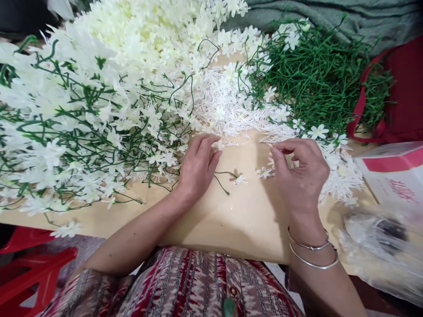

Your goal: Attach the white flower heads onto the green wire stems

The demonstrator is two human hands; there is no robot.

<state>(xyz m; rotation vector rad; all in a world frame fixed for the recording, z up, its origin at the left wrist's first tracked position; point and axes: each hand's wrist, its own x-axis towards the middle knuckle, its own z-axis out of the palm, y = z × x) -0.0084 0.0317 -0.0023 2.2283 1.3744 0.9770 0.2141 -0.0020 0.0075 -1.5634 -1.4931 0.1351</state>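
My left hand [198,167] is closed with thumb and forefinger near each other. Whitish bits show at its fingertips, but I cannot make out what it holds. In a pinch between thumb and forefinger, my right hand [299,165] has a thin white stamen piece. A green stem [222,184] lies on the table between the hands, beside a small white flower [240,179]. Another white flower [264,172] is by my right thumb. Just beyond both hands spreads a heap of white stamens [228,103].
Stemmed white flowers [99,119] are piled at left, loose blossoms [148,31] behind. Green stems [310,79] form a heap at back right. A red bag [405,88], a white-and-pink box [393,171] and a clear plastic bag [380,246] stand right. A red stool [36,273] is lower left.
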